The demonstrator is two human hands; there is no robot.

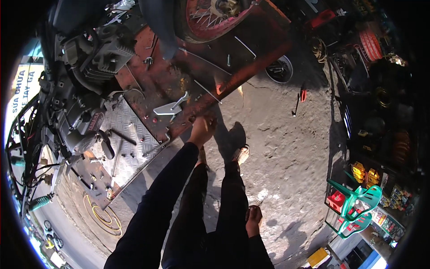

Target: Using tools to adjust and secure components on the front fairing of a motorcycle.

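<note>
My left hand (204, 129) reaches to the near edge of a worn red metal work platform (197, 67). Its fingers are curled together, and whatever they hold is hidden. Just beyond it lies a pale, flat, pointed piece with a short bent stem (170, 108), which looks like a motorcycle mirror. Small bolts (168, 133) and a thin metal rod (208, 91) rest close by on the platform. Down beside my right leg hangs my right hand (254, 219), its fingers curled in; I cannot make out anything in them.
A partly stripped motorcycle with a finned engine (105, 56) stands on the left, beside a diamond-plate panel (130, 134). A spoked wheel (215, 22) is at the far end. Rightward are a metal bowl (280, 69), red-handled pliers (303, 95) and a green chair (360, 201).
</note>
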